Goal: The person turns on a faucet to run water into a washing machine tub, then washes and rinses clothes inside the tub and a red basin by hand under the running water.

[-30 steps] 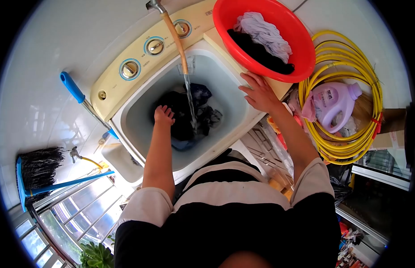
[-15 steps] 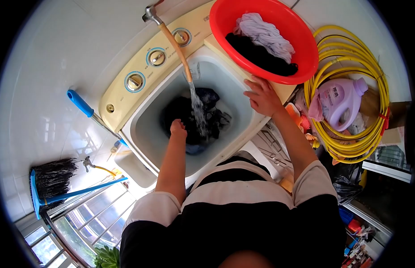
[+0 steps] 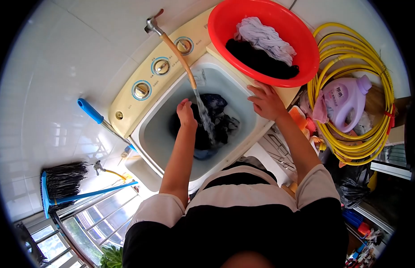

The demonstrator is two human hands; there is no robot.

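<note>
Water pours from a tan hose (image 3: 179,57) into the washing tub (image 3: 154,139), onto dark laundry (image 3: 223,126) heaped in the middle of its floor, as I follow from a remote post through the head camera. The left hand (image 3: 187,114) hangs over the tub's near-left part, just beside the stream, its fingers curled in close together; I cannot tell whether they pinch any cloth. The right hand (image 3: 266,102) appears braced on the tub's right rim, fingers spread and, as far as I can make out, gripping nothing.

Beyond the tub's far-right corner, a red basin (image 3: 302,41) holds pale cloth (image 3: 264,37) and black cloth (image 3: 260,60). Its near edge sits just past the right fingertips, and I judge that a careless push there could shift or tip it. Behind the tub, the hose hangs from a tap (image 3: 154,27) across the control panel (image 3: 127,107); a bump from the left arm, or a slipping joint, could swing the flow onto the dials (image 3: 161,67). Left running unwatched, the water could also climb over the tub's rim, I reckon. Well to the tub's right, a lavender jug (image 3: 346,105) stands within a yellow hose coil (image 3: 350,152).
</note>
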